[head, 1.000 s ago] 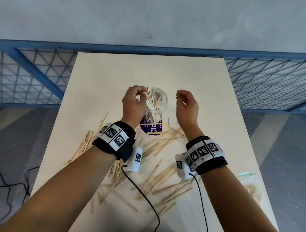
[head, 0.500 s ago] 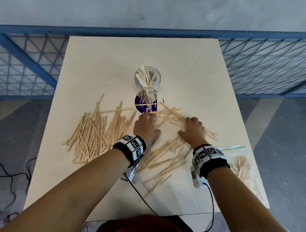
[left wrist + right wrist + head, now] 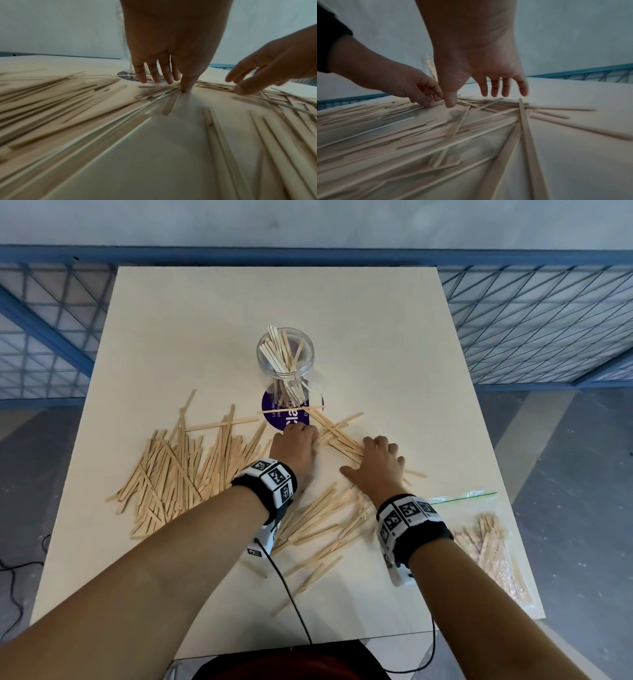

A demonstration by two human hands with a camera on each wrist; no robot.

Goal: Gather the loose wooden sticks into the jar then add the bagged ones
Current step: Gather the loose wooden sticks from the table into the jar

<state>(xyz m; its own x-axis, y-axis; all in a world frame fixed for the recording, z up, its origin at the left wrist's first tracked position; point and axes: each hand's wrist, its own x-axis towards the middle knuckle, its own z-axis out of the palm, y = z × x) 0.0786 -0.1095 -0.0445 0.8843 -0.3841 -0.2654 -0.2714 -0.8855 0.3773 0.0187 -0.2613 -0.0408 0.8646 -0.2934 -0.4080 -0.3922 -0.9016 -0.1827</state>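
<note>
A clear glass jar (image 3: 285,354) stands upright at mid-table with several wooden sticks in it. Loose sticks lie in a big pile (image 3: 178,470) on the left, a smaller scatter (image 3: 325,525) near the front, and a crossed bunch (image 3: 339,433) just in front of the jar. My left hand (image 3: 303,434) rests its fingertips and thumb (image 3: 186,88) on the left end of that bunch. My right hand (image 3: 363,455) is spread, its fingers (image 3: 494,92) just over the bunch's right end. A clear zip bag of sticks (image 3: 486,539) lies at the front right.
The jar stands behind a round purple sticker (image 3: 284,416) on the cream tabletop (image 3: 212,320). Blue mesh fencing (image 3: 534,320) runs behind and beside the table. Black cables (image 3: 291,601) trail from my wrist cameras over the table's front edge.
Both hands came down from the jar's mouth to the sticks in front of it. Since half a second ago they have closed in slightly on the crossed bunch.
</note>
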